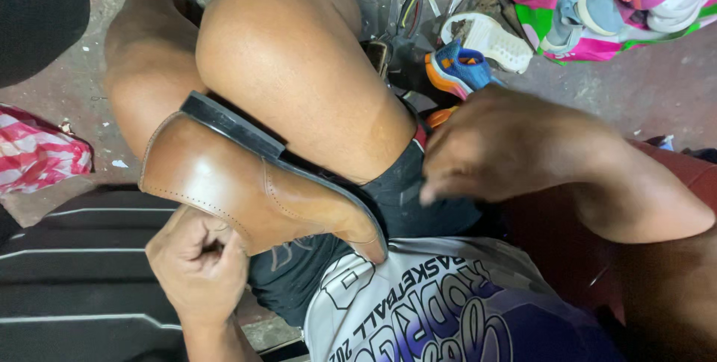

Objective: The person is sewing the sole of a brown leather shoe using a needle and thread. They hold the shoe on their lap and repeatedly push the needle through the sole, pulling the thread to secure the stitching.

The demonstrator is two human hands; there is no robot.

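Shoe [239, 183] rests above left hand [198, 265], fingers curled gripping it; right hand [500, 145] empty.

knee [299, 56] blocks centre, floor [635, 85] free far right, shoes [597, 3] beyond

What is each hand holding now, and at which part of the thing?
The left hand grips the brown leather shoe at its opening, pressing it against the knee. The right hand looks blurred and appears to hold nothing.

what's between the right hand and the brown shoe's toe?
Head view: the black shorts over the raised thigh fill the gap between the right hand and the brown leather shoe. The left hand grips the shoe from below.
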